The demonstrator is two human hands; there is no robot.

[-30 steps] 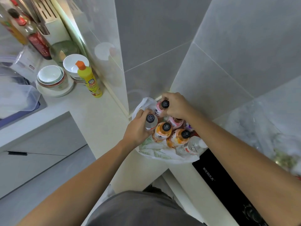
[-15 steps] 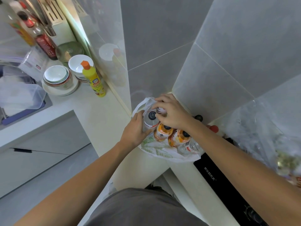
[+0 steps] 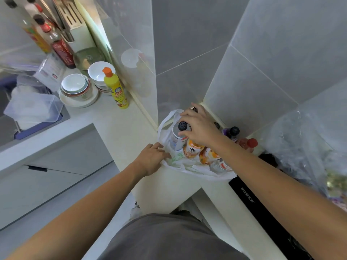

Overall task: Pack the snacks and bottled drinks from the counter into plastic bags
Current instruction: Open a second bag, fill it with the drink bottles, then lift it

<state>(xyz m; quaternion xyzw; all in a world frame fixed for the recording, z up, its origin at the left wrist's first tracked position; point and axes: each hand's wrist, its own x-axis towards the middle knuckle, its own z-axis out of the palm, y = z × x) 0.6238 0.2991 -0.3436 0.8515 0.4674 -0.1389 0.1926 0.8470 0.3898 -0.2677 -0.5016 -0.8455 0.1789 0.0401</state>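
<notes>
Several bottles [image 3: 193, 149] stood in the white bag [image 3: 187, 166] in the counter corner. Since a second ago, left hand [image 3: 150, 160] had let go of the grey bottle [image 3: 177, 137] and dropped to the bag edge, fingers loosely curled on plastic. Right hand [image 3: 199, 128] hovered over the caps, fingers spread. A few bottles [image 3: 244, 142] were still outside.

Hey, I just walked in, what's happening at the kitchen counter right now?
A person is packing bottled drinks into a white plastic bag in the corner of the counter. The right hand reaches over the bottles, fingers on a silver bottle with a black cap standing in the bag beside two orange bottles. The left hand rests on the bag's near edge. A purple bottle and a red-capped one stand behind, seemingly not yet packed.
</notes>
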